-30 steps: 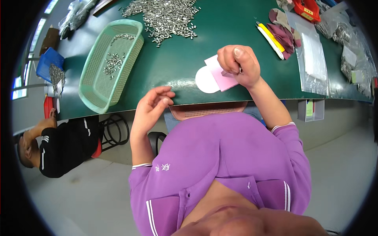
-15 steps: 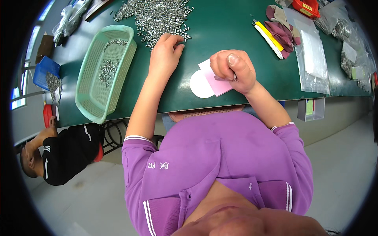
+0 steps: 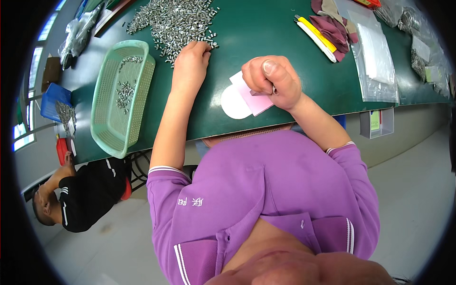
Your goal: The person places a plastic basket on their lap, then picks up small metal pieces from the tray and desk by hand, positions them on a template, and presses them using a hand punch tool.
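A large heap of small shiny metal cylinders (image 3: 173, 23) lies on the green tabletop. My left hand (image 3: 191, 61) rests at its near right edge, fingers bent down and thumb close to them; whatever lies between the fingertips is hidden. To the right, my right hand (image 3: 274, 80) is closed in a fist above a pink paper pad (image 3: 258, 103). A bit of shiny metal shows between its fingers, so it appears to hold a small metal piece. Partly under the pad is a white round disc (image 3: 236, 103).
Left of my forearm stands a pale green mesh basket (image 3: 146, 80) with some metal pieces inside. A yellow-and-white pen-like tool (image 3: 319, 40), maroon cloth (image 3: 331, 31) and clear plastic bags (image 3: 375, 61) lie at right. Another person in black (image 3: 95, 192) sits at far left.
The whole view has shifted slightly, so the table's things appear further left. Both hands keep nearly the same places and poses relative to the heap and the pad.
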A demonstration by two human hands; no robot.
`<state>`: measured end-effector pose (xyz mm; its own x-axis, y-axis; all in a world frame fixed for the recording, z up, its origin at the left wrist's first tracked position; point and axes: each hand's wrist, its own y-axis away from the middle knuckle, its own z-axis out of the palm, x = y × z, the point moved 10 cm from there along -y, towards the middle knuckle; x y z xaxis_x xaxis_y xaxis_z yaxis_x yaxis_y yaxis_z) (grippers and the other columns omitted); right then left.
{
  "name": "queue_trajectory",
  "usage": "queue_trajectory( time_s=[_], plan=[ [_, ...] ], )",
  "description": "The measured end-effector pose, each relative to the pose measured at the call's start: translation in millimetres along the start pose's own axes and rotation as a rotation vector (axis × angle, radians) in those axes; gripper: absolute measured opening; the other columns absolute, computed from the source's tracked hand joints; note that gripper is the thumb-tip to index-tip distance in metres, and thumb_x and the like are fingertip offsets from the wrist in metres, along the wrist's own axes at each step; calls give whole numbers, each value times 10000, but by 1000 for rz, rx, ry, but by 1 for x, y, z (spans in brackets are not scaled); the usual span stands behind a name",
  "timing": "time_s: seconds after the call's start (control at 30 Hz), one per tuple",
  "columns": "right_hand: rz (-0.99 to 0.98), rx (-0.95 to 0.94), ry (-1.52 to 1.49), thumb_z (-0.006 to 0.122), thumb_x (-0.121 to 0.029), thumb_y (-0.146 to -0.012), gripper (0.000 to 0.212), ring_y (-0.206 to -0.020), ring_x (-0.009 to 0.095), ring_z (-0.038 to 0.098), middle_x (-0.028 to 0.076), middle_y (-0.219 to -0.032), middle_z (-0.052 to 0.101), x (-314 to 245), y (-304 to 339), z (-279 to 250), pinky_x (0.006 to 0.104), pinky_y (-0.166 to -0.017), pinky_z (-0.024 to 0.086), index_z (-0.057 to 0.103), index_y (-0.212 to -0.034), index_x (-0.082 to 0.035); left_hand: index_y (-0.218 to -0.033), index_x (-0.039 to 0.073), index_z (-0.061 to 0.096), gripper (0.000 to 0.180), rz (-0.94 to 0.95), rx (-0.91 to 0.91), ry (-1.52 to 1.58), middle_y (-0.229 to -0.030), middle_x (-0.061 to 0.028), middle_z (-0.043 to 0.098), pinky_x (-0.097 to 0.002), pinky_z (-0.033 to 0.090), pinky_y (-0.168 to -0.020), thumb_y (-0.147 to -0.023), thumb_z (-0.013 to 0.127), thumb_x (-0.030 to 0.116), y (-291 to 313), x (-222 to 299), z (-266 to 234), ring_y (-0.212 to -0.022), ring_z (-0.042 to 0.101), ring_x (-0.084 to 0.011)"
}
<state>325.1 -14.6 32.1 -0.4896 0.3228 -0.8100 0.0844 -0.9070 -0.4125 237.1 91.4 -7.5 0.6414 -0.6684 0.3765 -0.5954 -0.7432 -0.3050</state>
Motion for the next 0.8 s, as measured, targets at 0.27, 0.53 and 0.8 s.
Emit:
queue_trajectory(
  time_s=[0.27,0.53,0.8],
  plan=[
    [24,1,-5,374,-276,-867,431,-467,84,299,15,-483,355,1,3,3,226,-448,254,353,-497,-57,-764,13,568,69,-95,-20,25,-793,-129,563,-380,453,-657,-719,586,64,6,-10,-4,-737,557,-306],
    [5,67,11,353,-241,-879,420,-477,85,312,10,-495,371,-7,1,2,225,-468,280,367,-502,-57,-720,17,552,109,-166,-95,266,-721,-88,526,-335,436,-565,-697,632,88,44,34,-18,-636,534,-238],
    [42,61,-37,387,-269,-895,416,-503,55,318,-30,-512,363,9,3,6,215,-458,274,364,-529,-72,-732,45,553,125,18,-123,264,-739,-45,533,-342,431,-595,-671,653,88,79,75,3,-697,530,-234]
  ],
)
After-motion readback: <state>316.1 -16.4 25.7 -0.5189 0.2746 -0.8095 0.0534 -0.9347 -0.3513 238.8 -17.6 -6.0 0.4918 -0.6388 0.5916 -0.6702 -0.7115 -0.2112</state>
